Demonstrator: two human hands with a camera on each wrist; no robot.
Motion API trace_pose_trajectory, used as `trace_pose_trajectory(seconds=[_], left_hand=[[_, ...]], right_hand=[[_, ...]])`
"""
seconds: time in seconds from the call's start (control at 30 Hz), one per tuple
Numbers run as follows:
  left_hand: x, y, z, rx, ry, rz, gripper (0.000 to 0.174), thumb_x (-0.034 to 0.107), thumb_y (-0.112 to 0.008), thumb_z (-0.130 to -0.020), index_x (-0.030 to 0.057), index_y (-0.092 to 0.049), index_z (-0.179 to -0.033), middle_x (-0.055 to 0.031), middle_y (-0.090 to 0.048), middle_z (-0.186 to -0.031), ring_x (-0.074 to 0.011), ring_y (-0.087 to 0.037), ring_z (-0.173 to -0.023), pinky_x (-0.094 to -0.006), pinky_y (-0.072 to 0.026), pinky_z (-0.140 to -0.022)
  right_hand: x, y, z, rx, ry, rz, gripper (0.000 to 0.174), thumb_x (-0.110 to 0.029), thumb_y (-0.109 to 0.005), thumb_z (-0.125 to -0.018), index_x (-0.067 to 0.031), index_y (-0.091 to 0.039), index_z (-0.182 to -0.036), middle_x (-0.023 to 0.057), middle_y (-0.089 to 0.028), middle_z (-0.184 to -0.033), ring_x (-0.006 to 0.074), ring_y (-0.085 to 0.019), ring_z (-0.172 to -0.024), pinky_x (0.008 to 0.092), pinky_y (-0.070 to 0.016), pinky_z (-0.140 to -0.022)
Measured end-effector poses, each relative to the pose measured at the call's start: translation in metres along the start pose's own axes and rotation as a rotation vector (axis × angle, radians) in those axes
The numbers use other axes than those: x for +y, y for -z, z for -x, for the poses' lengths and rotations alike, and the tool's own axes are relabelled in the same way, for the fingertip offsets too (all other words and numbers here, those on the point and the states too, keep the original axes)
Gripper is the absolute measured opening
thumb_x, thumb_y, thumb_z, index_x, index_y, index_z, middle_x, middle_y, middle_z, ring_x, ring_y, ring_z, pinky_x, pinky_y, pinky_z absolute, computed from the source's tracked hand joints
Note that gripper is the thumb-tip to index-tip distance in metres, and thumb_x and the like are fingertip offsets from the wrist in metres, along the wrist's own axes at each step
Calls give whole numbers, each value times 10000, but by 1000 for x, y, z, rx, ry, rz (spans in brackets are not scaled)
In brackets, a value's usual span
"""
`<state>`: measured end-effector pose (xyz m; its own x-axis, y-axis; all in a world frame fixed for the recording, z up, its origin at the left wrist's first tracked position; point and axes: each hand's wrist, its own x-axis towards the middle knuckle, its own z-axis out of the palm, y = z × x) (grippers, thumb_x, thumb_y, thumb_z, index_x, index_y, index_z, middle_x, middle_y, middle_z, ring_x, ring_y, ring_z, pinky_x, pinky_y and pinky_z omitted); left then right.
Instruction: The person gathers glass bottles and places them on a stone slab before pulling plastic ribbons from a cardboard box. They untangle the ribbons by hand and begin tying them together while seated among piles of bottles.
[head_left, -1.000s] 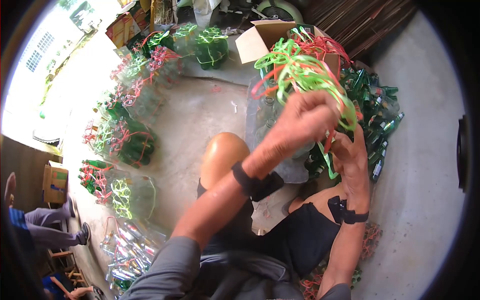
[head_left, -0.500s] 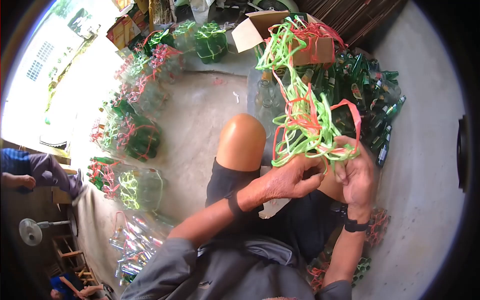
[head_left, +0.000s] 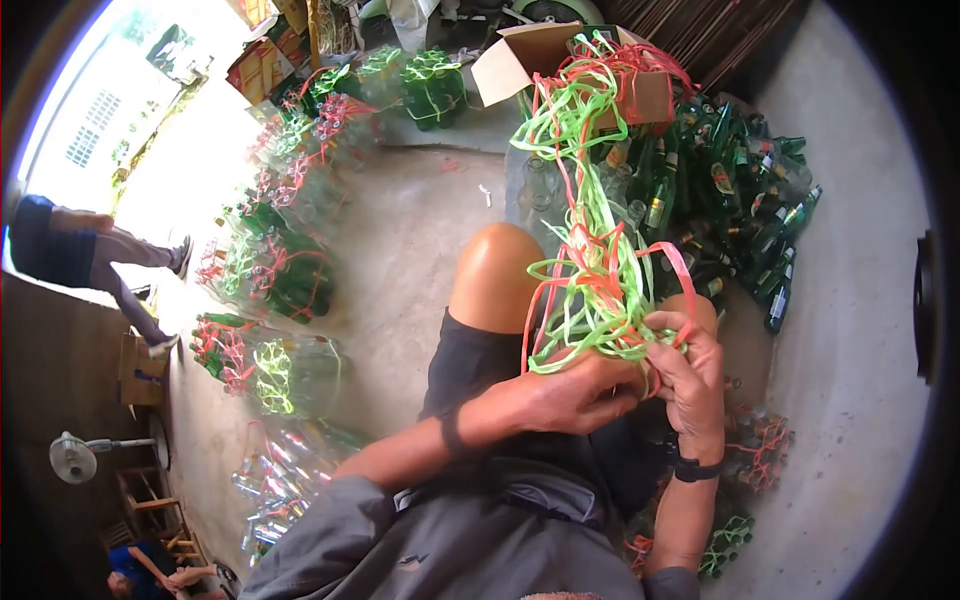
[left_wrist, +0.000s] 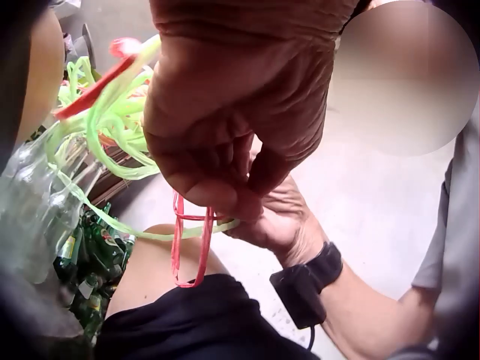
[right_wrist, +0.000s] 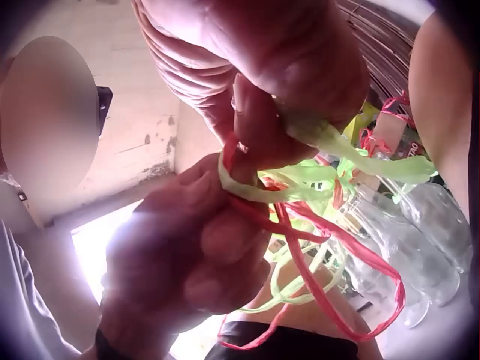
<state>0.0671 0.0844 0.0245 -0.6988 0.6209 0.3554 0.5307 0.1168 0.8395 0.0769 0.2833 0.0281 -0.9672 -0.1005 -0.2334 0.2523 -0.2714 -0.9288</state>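
A tangle of green and red plastic twine (head_left: 600, 270) trails from the cardboard box down to my hands, above my lap. Both hands meet at its near end. My left hand (head_left: 575, 395), fingers curled, pinches strands at the fingertips; a red loop (left_wrist: 187, 255) hangs beneath them in the left wrist view. My right hand (head_left: 692, 385) pinches twine between thumb and fingers, its fingertips right beside the left ones. In the right wrist view a pale green strand (right_wrist: 375, 161) comes out from under the right thumb, and a red loop (right_wrist: 397, 300) dangles below.
Beyond the twine stands an open cardboard box (head_left: 505, 72). Loose green bottles (head_left: 720, 180) lie piled on the right. Tied bottle bundles (head_left: 290, 275) line the floor on the left. A person (head_left: 85, 245) stands near the doorway, and a fan (head_left: 75, 458) is below.
The left hand came down from high over the twine to beside the right hand. Both hands then moved slightly nearer my body, stretching the tangle toward me. The person at the left moved toward the doorway.
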Motion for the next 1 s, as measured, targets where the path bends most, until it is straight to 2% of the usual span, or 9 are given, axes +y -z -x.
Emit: trace_pose_trajectory(seconds=[0.1,0.33,0.37,0.43,0.47,0.57,0.67,0.87,1.0], left_hand=[[31,43,12,-292,527,709,225,145,-714,-955,-27,-694,-1098,-70,-733,-921,-106,-699,-739,-243,-551,-583],[-8,98,26,252,40,1274,309,247,-589,-1009,-51,-667,-1031,-112,-681,-713,-62,-536,-491,-213,-407,-457],[-6,95,18,559,428,825,402,307,-603,-1008,-62,-639,-1163,-162,-706,-869,-118,-620,-638,-233,-457,-546],[-36,69,-6,522,414,491,464,344,-602,-1010,-61,-608,-1237,-176,-698,-969,-145,-638,-736,-260,-487,-617],[-47,57,-16,487,397,161,533,381,-602,-1012,-60,-576,-1311,-191,-691,-1069,-172,-656,-833,-286,-516,-688],[-53,40,-43,477,736,731,507,382,-544,-1057,-30,-544,-1353,-163,-647,-1302,-225,-681,-1043,-400,-569,-862],[-109,40,-68,472,374,1176,545,439,-555,-1041,-27,-553,-1323,-188,-631,-1300,-245,-678,-1062,-426,-558,-932],[-129,73,-104,471,389,1516,325,380,-533,-1054,86,-564,-1188,-102,-697,-1025,-148,-638,-745,-295,-578,-665],[-117,105,-109,656,340,1324,202,283,-485,-1081,99,-556,-1120,-25,-627,-876,-77,-453,-556,-237,-423,-477]], right_hand=[[-11,4,12,-20,44,-5,269,-100,-662,-937,0,-613,-1182,49,-706,-855,-19,-428,-501,148,-270,-415],[-27,5,33,-5,157,-101,250,-120,-667,-911,11,-588,-1107,85,-684,-805,-8,-408,-474,156,-256,-390],[-31,2,38,-4,183,-108,241,-115,-664,-904,18,-585,-1090,81,-672,-799,1,-418,-473,160,-260,-387],[-31,8,43,-40,213,-119,218,-84,-659,-875,37,-581,-1039,73,-640,-803,17,-433,-461,169,-244,-368],[-35,11,50,-89,191,-125,204,-69,-680,-854,35,-594,-1006,66,-618,-799,62,-532,-542,185,-369,-428],[-33,14,63,-140,240,-57,235,-52,-759,-800,42,-615,-961,77,-624,-811,162,-655,-788,303,-546,-756],[-24,24,69,-238,244,19,259,-96,-827,-773,46,-674,-926,66,-644,-808,113,-598,-715,246,-457,-654],[-11,16,77,-280,132,55,295,-105,-821,-738,63,-710,-955,62,-658,-803,94,-582,-703,243,-421,-635],[-7,13,75,-245,11,108,285,-95,-784,-742,64,-709,-967,52,-651,-806,98,-588,-718,243,-420,-651]])
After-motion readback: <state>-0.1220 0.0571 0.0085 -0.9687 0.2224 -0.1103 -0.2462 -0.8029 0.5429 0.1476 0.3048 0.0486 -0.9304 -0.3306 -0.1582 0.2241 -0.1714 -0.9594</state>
